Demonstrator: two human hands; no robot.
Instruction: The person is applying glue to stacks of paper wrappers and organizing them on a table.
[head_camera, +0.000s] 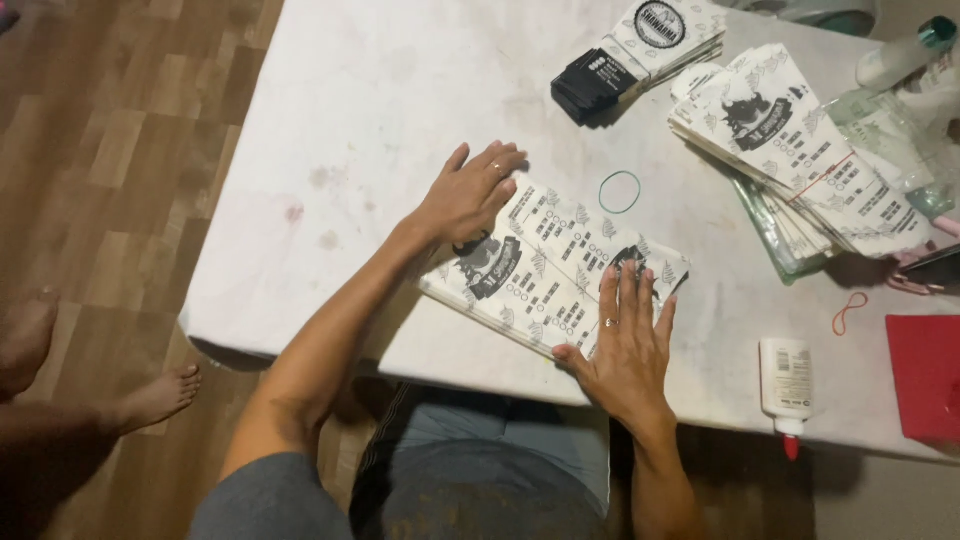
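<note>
Pressing flat with fingers spread, the right hand (625, 345) lies on the near end of a stack of printed paper bags (555, 268) at the table's (400, 90) front edge. The left hand (470, 192), also open and flat, rests on the stack's far left corner. Neither hand grips anything. Right of them a white glue bottle with a red tip (786, 390) lies beside a red card (926, 375). Just beyond the stack sits a green rubber band (619, 191). Farther back lie a larger bundle of the same bags (800, 150) and a black box (592, 85).
</note>
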